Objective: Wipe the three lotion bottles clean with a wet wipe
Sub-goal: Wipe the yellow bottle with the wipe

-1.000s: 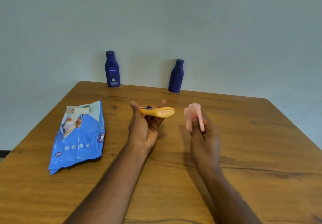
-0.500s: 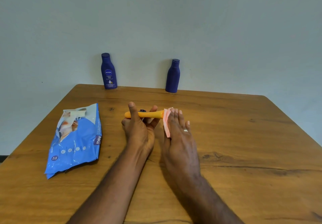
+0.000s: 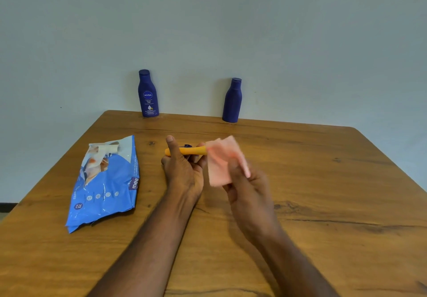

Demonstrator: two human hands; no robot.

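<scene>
Hands (image 3: pixel 182 172) apart again, wipe (image 3: pixel 221 160) off bottle (image 3: pixel 189 150).

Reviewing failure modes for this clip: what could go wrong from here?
1. The left hand holds the orange bottle above the table by one end; a hard push from the pink wipe could knock it loose.
2. The right hand pinches the wipe at a lower corner, so it may flop and clean poorly.
3. Both blue bottles stand at the far edge; a careless reach might tip them.

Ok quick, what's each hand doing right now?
Left hand: holding the orange bottle.
Right hand: holding the pink wipe.
</scene>
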